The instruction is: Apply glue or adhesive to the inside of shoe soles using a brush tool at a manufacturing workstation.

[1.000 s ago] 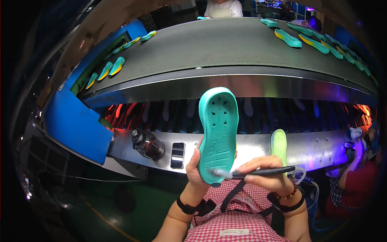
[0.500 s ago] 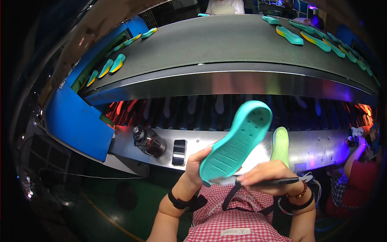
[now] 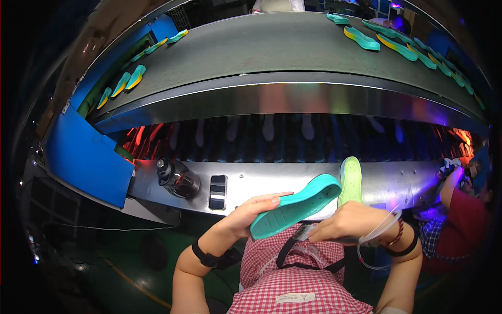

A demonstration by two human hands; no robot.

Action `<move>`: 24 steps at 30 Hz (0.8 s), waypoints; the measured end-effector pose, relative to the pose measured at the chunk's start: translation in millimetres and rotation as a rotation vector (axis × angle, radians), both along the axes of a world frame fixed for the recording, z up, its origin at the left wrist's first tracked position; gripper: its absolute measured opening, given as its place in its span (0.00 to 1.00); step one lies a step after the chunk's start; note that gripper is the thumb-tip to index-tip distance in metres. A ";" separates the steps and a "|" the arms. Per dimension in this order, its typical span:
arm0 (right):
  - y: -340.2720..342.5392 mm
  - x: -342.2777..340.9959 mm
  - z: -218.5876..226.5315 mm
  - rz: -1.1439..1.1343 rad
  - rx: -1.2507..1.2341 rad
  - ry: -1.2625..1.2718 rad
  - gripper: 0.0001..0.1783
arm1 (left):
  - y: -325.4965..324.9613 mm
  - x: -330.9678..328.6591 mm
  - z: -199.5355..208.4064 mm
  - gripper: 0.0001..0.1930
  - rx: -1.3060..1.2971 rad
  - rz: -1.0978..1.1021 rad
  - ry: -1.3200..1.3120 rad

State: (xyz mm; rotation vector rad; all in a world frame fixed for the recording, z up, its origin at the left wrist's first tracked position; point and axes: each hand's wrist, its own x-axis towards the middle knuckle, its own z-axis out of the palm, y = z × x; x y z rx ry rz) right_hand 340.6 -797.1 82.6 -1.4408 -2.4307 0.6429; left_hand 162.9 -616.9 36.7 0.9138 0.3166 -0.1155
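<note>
My left hand [image 3: 253, 212] grips a teal shoe sole [image 3: 295, 206] by its left end, thumb along its edge. The sole is tilted, its hollow inner face with grooves and small holes turned toward me. My right hand [image 3: 342, 222] is closed around a flat brush [image 3: 304, 232], whose pale tip points left just below the sole, apart from it. The fingers hide most of its dark handle. A lime-green sole [image 3: 350, 180] rests on the metal ledge [image 3: 266, 178] beyond my right hand.
A dark bottle [image 3: 179, 179] and a phone [image 3: 218, 192] stand on the ledge at left. Behind it, a grey conveyor belt [image 3: 251, 47] carries several teal-and-yellow soles [image 3: 362, 38] at both ends. Red glow shows below the belt. Another person's arm [image 3: 451, 188] works at far right.
The teal sole has been lowered and tipped flatter. The brush has moved from the sole's lower end to just below its middle. My view has shifted slightly.
</note>
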 end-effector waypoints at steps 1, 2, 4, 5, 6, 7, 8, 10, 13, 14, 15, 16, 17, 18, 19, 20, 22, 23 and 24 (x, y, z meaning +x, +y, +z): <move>-1.3 5.4 0.8 -0.058 0.045 0.162 0.17 | -0.1 -1.4 3.0 0.24 -0.003 -0.004 -0.001; -1.8 12.0 2.9 -0.113 0.090 0.320 0.17 | -2.1 -0.5 7.1 0.24 0.029 -0.010 -0.009; -2.0 17.6 -1.3 -0.121 0.091 0.278 0.16 | -3.5 -0.3 7.2 0.24 0.057 -0.016 -0.024; -3.6 16.8 -9.6 -0.121 0.056 0.229 0.16 | -2.2 -1.7 3.0 0.24 0.083 0.001 0.011; -4.1 17.0 -12.0 -0.121 0.021 0.179 0.15 | -1.0 -2.8 -1.9 0.23 0.109 0.019 0.046; -6.7 19.8 -6.7 -0.112 -0.049 0.012 0.15 | 0.4 -2.8 -7.5 0.23 0.043 0.038 0.018; -8.8 20.4 -4.2 -0.116 -0.051 0.011 0.15 | 0.8 -4.2 -6.4 0.23 0.041 0.035 0.017; -13.0 22.5 -2.1 -0.196 0.083 0.438 0.14 | 0.8 -7.5 -2.1 0.23 -0.027 0.064 -0.020; -12.1 26.5 -26.0 -0.289 0.135 0.413 0.14 | 0.8 -7.3 5.6 0.24 0.080 0.065 -0.014; -12.0 28.8 -31.5 -0.274 0.132 0.399 0.14 | 2.8 -7.5 4.4 0.24 0.084 0.067 -0.018; -13.6 31.1 -30.9 -0.215 0.086 0.383 0.14 | 4.2 -8.4 1.3 0.25 0.128 0.082 -0.020; -12.9 30.6 -29.1 -0.213 0.090 0.381 0.14 | 5.4 -8.0 0.0 0.25 0.173 0.097 -0.021; -12.2 25.9 -27.7 -0.214 0.019 0.476 0.14 | 3.8 -8.0 1.0 0.25 0.173 0.098 -0.019; -10.8 20.4 -25.2 -0.214 -0.054 0.572 0.14 | 0.4 -6.2 2.7 0.25 0.173 0.118 -0.034; -5.2 15.2 -16.8 -0.238 -0.057 0.703 0.13 | -2.9 -3.7 3.2 0.25 0.172 0.138 -0.049; -1.5 8.5 -16.5 -0.263 -0.003 0.756 0.12 | -8.4 -0.1 3.5 0.25 0.173 0.139 -0.048; 13.7 -8.1 -12.6 -0.379 0.235 0.633 0.10 | -16.9 12.7 2.8 0.27 0.111 0.148 -0.073; 20.3 -12.1 -17.1 -0.459 0.205 0.734 0.08 | -19.9 14.7 4.8 0.27 0.187 0.130 -0.090; 23.6 -11.8 -17.7 -0.523 0.123 0.764 0.07 | -19.9 16.4 2.8 0.27 0.191 0.128 -0.091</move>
